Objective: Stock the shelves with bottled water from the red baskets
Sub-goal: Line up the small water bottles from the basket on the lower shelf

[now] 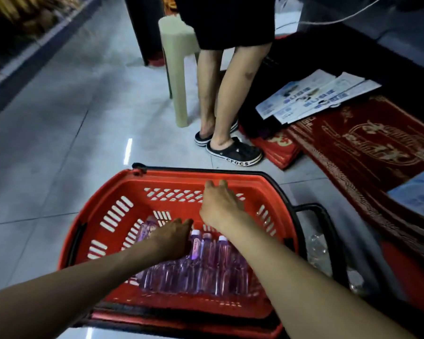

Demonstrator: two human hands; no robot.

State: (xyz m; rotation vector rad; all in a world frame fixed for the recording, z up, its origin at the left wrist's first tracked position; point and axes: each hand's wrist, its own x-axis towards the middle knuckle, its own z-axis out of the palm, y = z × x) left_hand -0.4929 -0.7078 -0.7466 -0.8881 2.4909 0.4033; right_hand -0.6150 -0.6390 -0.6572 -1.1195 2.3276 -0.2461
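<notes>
red plastic basket (194,176) on the floor (59,143) holds purple-tinted water bottles (206,265); the left hand (171,238) lies on them, its grip impossible to tell, while the right hand (218,204) hovers open-fingered near the far wall. a bystander's legs (220,94) stand beyond.

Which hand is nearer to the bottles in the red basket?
Left. The left hand reaches down among the bottles, beside their caps. The right hand is over the far end of the basket, past the caps.

Head-worn camera looks steeply down, close over the red basket (181,178).
</notes>
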